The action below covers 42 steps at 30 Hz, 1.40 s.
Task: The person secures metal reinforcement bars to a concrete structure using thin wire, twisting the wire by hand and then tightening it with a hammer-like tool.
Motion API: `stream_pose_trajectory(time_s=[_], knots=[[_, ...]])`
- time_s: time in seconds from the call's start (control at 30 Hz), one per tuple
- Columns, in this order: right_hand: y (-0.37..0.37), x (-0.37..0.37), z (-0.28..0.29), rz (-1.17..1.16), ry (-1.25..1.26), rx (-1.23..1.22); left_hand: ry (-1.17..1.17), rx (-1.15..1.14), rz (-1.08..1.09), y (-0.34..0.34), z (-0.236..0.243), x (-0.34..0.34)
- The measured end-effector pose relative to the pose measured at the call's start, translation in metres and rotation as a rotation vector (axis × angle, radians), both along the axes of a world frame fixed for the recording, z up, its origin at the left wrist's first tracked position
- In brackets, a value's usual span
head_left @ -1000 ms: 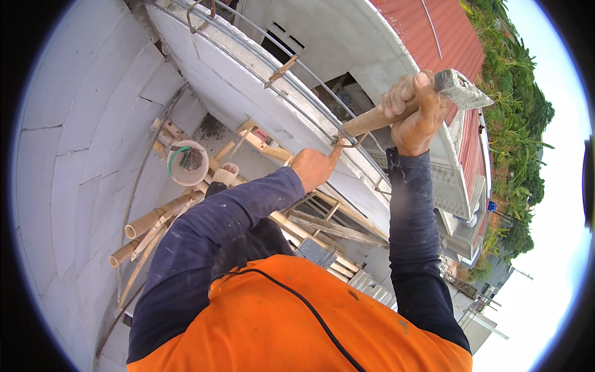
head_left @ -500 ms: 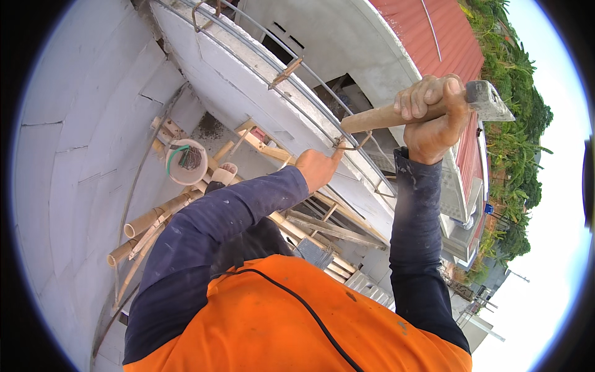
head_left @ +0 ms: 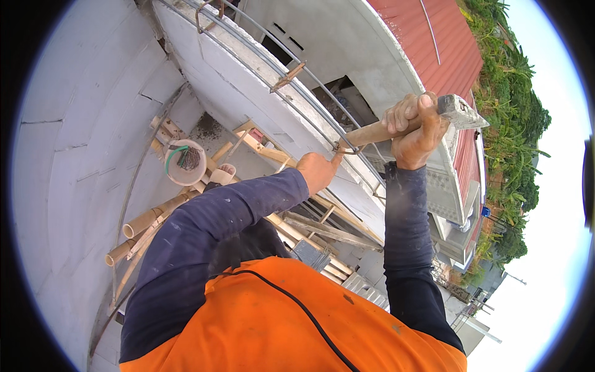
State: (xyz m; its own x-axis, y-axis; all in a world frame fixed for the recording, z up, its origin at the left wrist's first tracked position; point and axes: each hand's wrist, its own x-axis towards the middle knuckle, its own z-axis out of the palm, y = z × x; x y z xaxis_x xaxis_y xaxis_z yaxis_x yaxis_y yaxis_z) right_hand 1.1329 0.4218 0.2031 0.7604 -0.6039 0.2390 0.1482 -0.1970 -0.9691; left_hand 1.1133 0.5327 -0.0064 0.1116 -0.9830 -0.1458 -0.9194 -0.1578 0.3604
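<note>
My right hand (head_left: pixel 414 130) is closed around the wooden handle of a hammer (head_left: pixel 462 111), gripping it close to the grey metal head. The handle's butt end points left and lies at a bent steel stirrup (head_left: pixel 354 150) on the reinforcing bars (head_left: pixel 291 102). My left hand (head_left: pixel 317 172) is at the same stirrup, its index finger stretched along the end of it and the other fingers curled. What the curled fingers and thumb pinch is partly hidden. These bars run lengthwise above the top of a pale block wall (head_left: pixel 260 105).
Below, on the left, a pail (head_left: pixel 189 162) with a green rim hose-like strip rests on bamboo poles (head_left: pixel 145 222). Wooden planks (head_left: pixel 334 229) form scaffolding under my arms. Beyond the wall stand a neighbouring building with a red corrugated roof (head_left: pixel 427 43) and green trees (head_left: pixel 508 124).
My right hand and the hammer have moved left and slightly down, bringing the handle's end over the stirrup. The left hand stays nearly in place.
</note>
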Motion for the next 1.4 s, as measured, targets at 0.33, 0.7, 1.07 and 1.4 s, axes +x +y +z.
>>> stream_pose_trajectory(time_s=[0.33,0.7,1.07,1.4], knots=[[-0.002,-0.003,-0.01,-0.023,-0.083,0.083,0.026,-0.069,-0.139,0.024,0.01,0.012],[0.01,-0.002,0.019,0.059,-0.133,-0.076,-0.006,-0.143,0.118,0.059,0.001,0.087],[0.011,-0.001,0.013,0.079,-0.13,0.004,-0.018,-0.09,0.093,0.061,0.006,0.085],[0.004,-0.013,0.005,0.066,-0.099,-0.076,-0.053,-0.027,0.079,0.063,0.018,0.081]])
